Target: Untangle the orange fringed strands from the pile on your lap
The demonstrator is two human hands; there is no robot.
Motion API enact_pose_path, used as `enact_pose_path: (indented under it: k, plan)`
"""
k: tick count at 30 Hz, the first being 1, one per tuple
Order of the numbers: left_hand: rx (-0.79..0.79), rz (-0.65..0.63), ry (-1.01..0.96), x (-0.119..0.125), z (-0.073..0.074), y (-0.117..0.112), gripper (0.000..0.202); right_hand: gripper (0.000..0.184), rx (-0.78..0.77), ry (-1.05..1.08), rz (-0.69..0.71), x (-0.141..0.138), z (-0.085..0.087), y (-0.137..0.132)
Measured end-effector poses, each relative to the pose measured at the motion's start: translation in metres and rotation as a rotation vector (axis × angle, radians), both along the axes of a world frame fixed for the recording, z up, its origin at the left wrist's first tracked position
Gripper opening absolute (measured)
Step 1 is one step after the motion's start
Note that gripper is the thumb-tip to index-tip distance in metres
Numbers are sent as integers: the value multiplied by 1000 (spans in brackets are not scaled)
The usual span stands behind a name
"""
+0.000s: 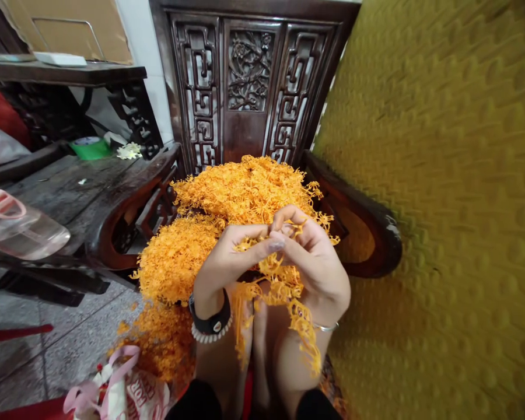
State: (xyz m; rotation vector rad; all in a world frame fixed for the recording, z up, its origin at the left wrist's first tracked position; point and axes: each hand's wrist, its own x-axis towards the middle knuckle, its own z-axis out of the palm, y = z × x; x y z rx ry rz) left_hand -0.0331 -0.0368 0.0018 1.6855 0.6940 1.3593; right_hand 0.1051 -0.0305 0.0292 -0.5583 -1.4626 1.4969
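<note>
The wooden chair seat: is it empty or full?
Full. A heap of orange fringe covers the seat of the wooden chair and spills over its front edge toward the floor.

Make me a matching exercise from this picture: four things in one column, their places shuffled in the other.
Things:
1. orange strands
2. green roll
3. bag with pink handles
4. black watch

Places:
A. on the floor, lower left
B. heaped on the carved chair
C. at the wrist of the left hand
D. on the dark bench

Pairs: 1-B, 2-D, 3-A, 4-C.
</note>
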Motion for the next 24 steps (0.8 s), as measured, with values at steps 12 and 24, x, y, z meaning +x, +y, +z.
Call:
enact_pose_path:
  k: [12, 24]
  plan:
    - [-149, -231, -668, 33, -11, 10, 43, 31, 6, 343, -75, -8, -1, -2]
    - [-20, -108, -1013, 5, 1, 13, 45, 23, -49, 260, -389, -3, 4, 10]
